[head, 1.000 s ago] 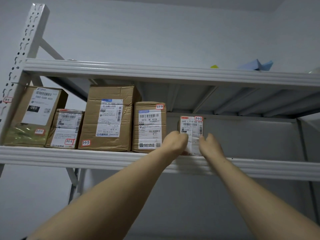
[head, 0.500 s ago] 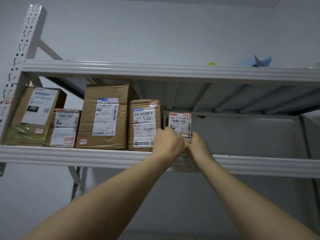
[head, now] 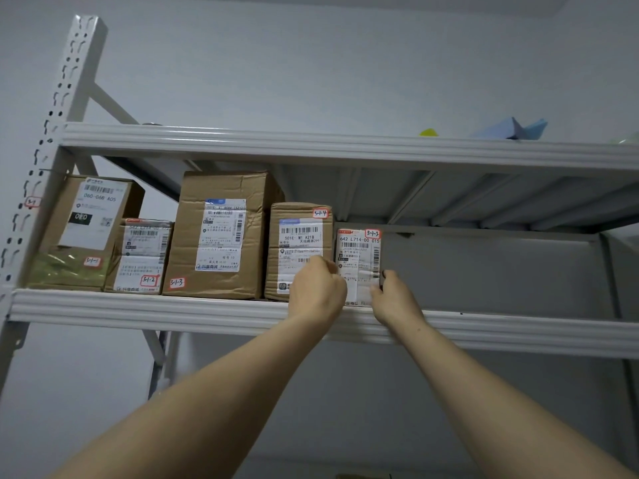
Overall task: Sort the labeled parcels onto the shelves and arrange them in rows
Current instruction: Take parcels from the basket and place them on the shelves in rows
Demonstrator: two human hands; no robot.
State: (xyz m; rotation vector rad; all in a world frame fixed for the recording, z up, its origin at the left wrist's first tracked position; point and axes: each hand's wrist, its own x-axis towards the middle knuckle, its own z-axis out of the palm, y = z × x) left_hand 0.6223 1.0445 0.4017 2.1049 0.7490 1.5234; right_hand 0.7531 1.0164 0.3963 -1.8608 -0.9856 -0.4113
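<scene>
Cardboard, the small parcel [head: 359,261] (tagged 3-1-5) stands on the shelf [head: 518,335] between both hands: right hand [head: 394,299] pinches its edge; left hand [head: 316,292] curls against the other, grasp unclear. Uneven pushing could tip it off the lip.

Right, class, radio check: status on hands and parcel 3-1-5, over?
Left hand, right hand gripping parcel 3-1-5 by its sides. Standing upright on shelf. Parcel 3-1-4 close on its left.

parcels [head: 221,236]: creased brown cardboard, paper labels | shelf [head: 173,314]: matt painted metal
</scene>
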